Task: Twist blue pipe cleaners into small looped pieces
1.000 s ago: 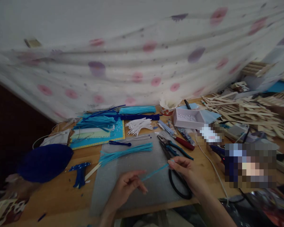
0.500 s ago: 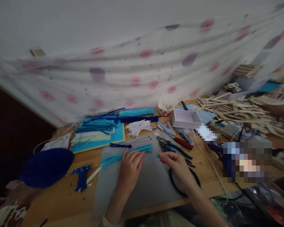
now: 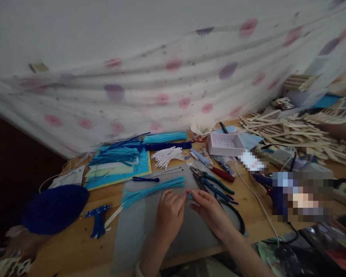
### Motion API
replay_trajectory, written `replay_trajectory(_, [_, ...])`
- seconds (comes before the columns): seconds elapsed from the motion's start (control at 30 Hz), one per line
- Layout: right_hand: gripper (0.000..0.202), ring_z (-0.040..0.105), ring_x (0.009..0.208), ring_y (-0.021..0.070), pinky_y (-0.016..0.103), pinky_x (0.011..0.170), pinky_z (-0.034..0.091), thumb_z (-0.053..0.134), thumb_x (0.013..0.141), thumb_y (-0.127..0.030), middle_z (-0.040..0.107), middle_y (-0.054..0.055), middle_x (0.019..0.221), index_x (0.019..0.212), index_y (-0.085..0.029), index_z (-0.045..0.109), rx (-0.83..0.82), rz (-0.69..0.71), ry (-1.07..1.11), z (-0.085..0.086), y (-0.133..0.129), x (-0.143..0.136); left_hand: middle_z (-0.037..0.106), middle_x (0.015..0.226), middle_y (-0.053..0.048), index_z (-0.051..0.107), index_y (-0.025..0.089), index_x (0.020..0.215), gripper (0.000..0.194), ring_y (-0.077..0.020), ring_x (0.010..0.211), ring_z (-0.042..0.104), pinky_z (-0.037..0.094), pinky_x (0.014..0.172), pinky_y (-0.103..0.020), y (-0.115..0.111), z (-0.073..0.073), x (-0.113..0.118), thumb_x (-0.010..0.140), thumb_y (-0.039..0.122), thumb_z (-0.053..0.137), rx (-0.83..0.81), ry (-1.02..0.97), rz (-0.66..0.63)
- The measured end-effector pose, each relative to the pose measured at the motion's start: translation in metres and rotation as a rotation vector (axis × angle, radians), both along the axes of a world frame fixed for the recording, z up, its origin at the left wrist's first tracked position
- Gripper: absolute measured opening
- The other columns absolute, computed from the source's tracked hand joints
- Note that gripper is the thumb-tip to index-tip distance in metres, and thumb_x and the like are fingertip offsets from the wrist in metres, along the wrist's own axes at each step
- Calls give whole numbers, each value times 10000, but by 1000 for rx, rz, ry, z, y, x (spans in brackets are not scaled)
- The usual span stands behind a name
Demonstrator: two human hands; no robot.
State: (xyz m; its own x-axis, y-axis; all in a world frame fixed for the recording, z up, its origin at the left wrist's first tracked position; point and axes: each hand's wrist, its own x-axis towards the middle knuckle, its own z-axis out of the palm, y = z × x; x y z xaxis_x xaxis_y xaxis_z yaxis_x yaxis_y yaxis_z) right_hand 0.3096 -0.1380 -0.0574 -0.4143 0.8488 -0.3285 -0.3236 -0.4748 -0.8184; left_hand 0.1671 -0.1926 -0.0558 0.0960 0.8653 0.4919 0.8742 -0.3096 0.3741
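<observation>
The strip [image 3: 190, 196] is over the mat [image 3: 141, 238], pinched in the right hand [image 3: 209, 207]; the left hand [image 3: 170, 211] is curled narrow against it, but whether it grips too I cannot tell. So little shows (fingers hide most of it) that a loosened pinch could let it slip or bend crooked. The scissors [image 3: 238, 219], partly behind the right hand, and the pliers [image 3: 210, 182] beyond could snag a sideways reach; a stray knuckle could scatter the bundle [image 3: 154, 190].
</observation>
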Motion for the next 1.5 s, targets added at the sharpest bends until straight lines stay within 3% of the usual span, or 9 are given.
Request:
replay_trajectory(0.13, [397,608,800,159,255,720,480,881,531,-486,726,57,846,795,-204,790,-79,49,99,-4,-2,-4,724,799,-74,696,164,1009,258,-231,744,678,568,648,-372,-4,-1,-1,911,90,470,20,-39,21])
replay_trajectory(0.5, [468,649,901,248,325,758,500,775,602,-624,754,87,878,802,-202,790,34,205,-55,-14,-5,-8,735,838,-67,689,187,1066,333,-176,770,703,591,668,-288,-18,-9,-17,988,152,368,-18,-19,-69])
replay_trajectory(0.63, [449,629,907,237,295,738,492,833,533,-570,729,61,903,810,-221,777,44,28,-162,-11,5,7,742,889,-73,694,192,1083,309,-186,813,691,581,713,-308,1,-13,-67,964,130,415,-67,90,-57])
replay_trajectory(0.83, [424,586,722,171,263,655,468,873,496,-500,661,14,759,769,-214,720,19,-280,-96,-14,5,23,702,977,-91,721,190,1037,271,-218,922,623,529,826,-373,65,-21,-157,919,104,493,-163,191,5])
replay_trajectory(0.93, [451,569,681,154,257,641,459,883,480,-495,655,9,738,783,-209,711,-30,-366,-66,-15,-2,25,656,869,-73,746,190,941,251,-208,849,584,508,767,-345,78,-38,-169,915,126,504,-207,204,23])
replay_trajectory(1.1, [441,584,696,169,272,655,466,882,486,-482,668,23,746,778,-199,712,-61,-320,-112,-18,-7,24,608,853,-42,740,238,1006,248,-191,846,553,468,759,-310,75,-63,-161,924,175,514,-247,186,45])
replay_trajectory(1.2, [440,574,681,164,267,645,462,888,465,-480,662,18,732,755,-200,711,-75,-297,-129,-21,-6,24,631,877,-37,734,253,1031,233,-188,849,570,470,768,-307,72,-53,-166,918,199,538,-240,172,60])
replay_trajectory(1.4, [408,552,701,156,260,663,454,872,497,-486,646,11,772,744,-205,708,-77,-307,-153,-35,-3,30,650,1061,-99,670,219,1177,303,-233,1010,578,466,898,-408,43,9,-191,971,273,455,-102,119,225])
replay_trajectory(1.5, [405,537,672,158,270,650,446,863,487,-493,632,5,738,716,-204,694,-60,-287,-184,-39,-1,30,699,943,-49,731,251,1036,212,-203,909,632,512,818,-339,27,3,-170,927,300,555,-171,135,171])
